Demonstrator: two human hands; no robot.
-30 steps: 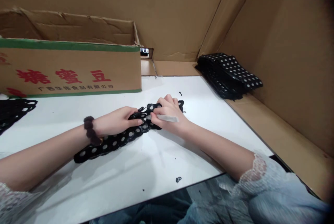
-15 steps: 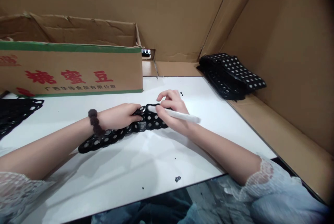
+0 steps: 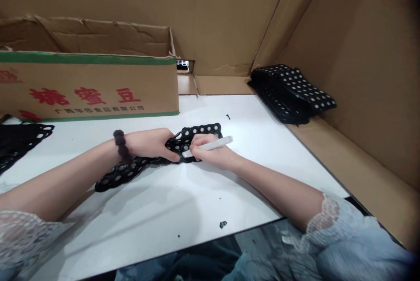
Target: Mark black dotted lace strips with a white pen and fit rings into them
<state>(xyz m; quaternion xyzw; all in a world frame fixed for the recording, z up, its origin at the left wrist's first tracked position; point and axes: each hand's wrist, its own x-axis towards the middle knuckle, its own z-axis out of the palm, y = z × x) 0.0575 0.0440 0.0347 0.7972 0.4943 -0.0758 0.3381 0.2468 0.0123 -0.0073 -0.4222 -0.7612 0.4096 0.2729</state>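
A black perforated strip (image 3: 114, 177) with rows of round holes lies on the white table, white showing through the holes. My left hand (image 3: 152, 143) is closed on its middle, the thumb pressed along the near edge; part of the strip is hidden beneath this hand. In my right hand (image 3: 213, 153) is a slim white pen-shaped tool (image 3: 220, 142), held like a pen. Its tip meets the strip's near edge beside my left thumb. Whether the tip is a blade or a point I cannot tell.
An open cardboard box (image 3: 98, 71) stands at the back left. Another black perforated piece (image 3: 22, 141) lies at the left edge, and a folded stack (image 3: 292, 93) sits at the back right. Small black scraps (image 3: 223, 224) dot the table (image 3: 157, 224). Cardboard walls enclose the back and right.
My right hand has drawn the tool toward me, from the strip's far edge to its near edge, and its fingers have closed in. My left thumb has shifted nearer the front edge.
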